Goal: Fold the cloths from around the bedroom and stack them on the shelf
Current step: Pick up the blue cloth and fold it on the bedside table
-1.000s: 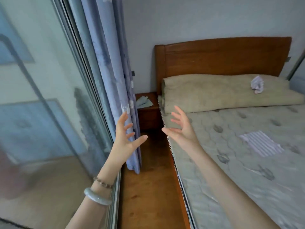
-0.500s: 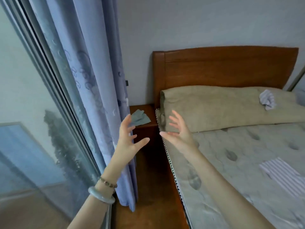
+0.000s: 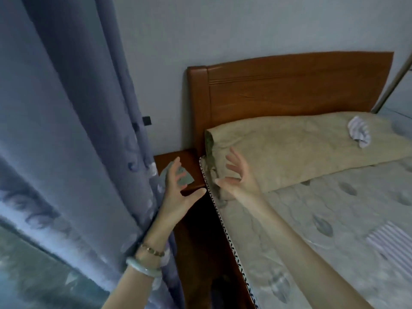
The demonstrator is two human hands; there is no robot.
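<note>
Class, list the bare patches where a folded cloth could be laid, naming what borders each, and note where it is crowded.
Free: the mattress between the pillow and the flat striped cloth; the pillow left of the crumpled cloth. Crowded: the small nightstand, wedged between curtain and mattress, partly covered by a grey-green cloth.

Headboard (image 3: 289, 90): varnished wood, glossy. Nightstand (image 3: 176, 157): same wood. Pillow (image 3: 301, 148): matt quilted cloth. Mattress (image 3: 334, 208): quilted fabric, faint sheen. Curtain (image 3: 78, 108), left: matt cloth. Crumpled cloth (image 3: 359, 132), far right: soft fabric.
</note>
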